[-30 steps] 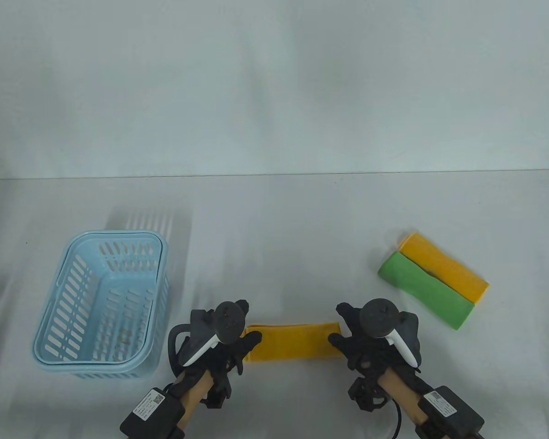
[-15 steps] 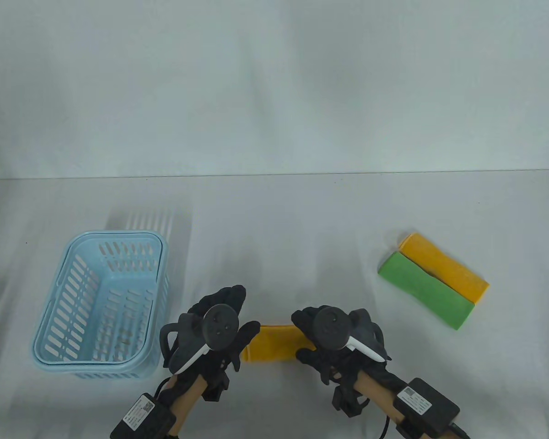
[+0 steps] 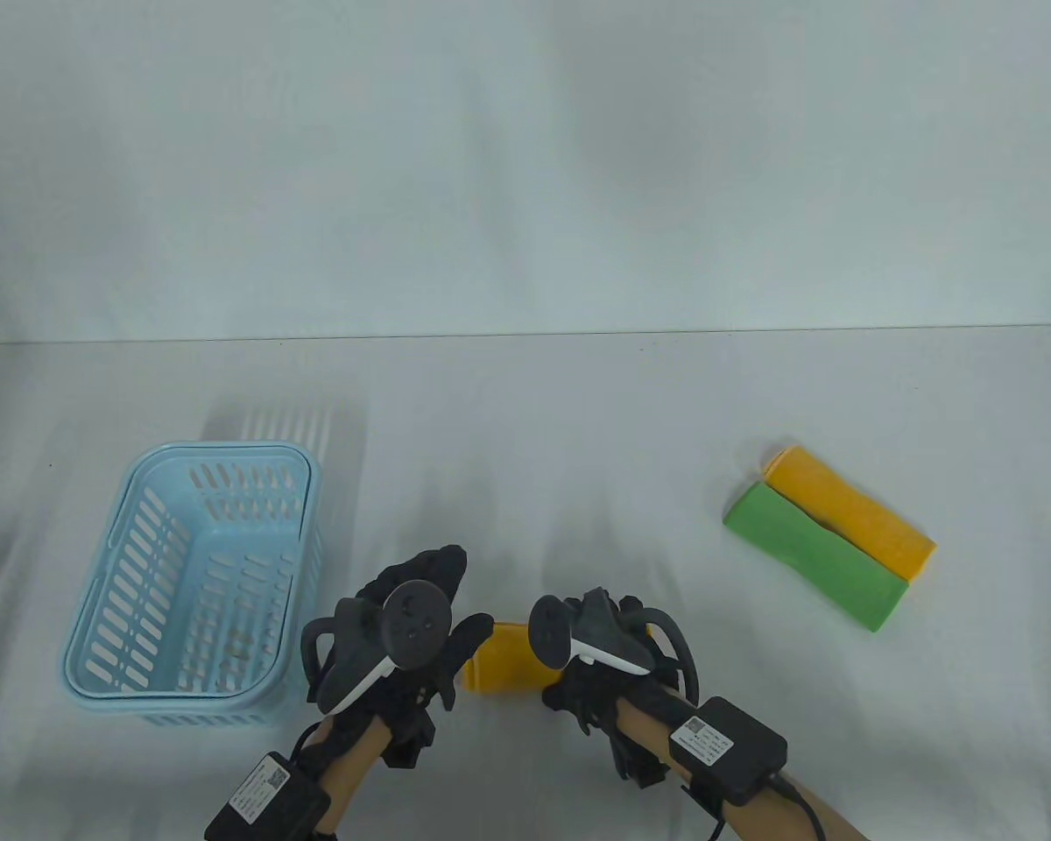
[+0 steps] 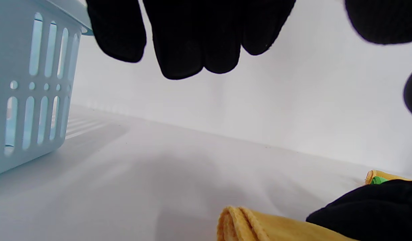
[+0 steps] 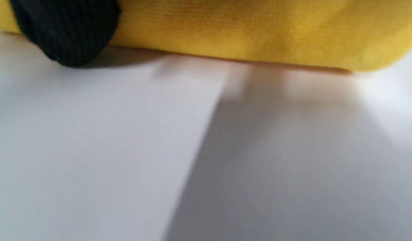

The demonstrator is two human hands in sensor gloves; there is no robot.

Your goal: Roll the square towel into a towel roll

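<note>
The right hand [image 3: 591, 674] is laid over the right part of the yellow towel [image 3: 510, 659], and the cloth under it is hidden in the table view. In the right wrist view one black gloved fingertip [image 5: 67, 31] is pressed against the lower edge of the towel [image 5: 259, 30], but that picture is blurred and close, so whether the hand is clenched round the cloth or only resting on it cannot be told. The left hand [image 3: 407, 635] is held at the towel's left end, its thumb touching or just beside the cloth. In the left wrist view its fingers [image 4: 189, 40] are seen hanging loosely above the bench [image 4: 142, 174], holding nothing, so this grip is released. The layered end of the towel [image 4: 246, 224] is shown low in that view, lying flat on the bench.

The towel is placed near the front edge of the bench [image 3: 578, 438], between the two hands, with only a short yellow stretch showing. A light blue slotted basket [image 3: 114, 657] is set just left of the left hand. Well apart to the right, a green towel [image 3: 810, 556] and a second yellow towel [image 3: 849, 510] are laid side by side, touching, at a slant.
</note>
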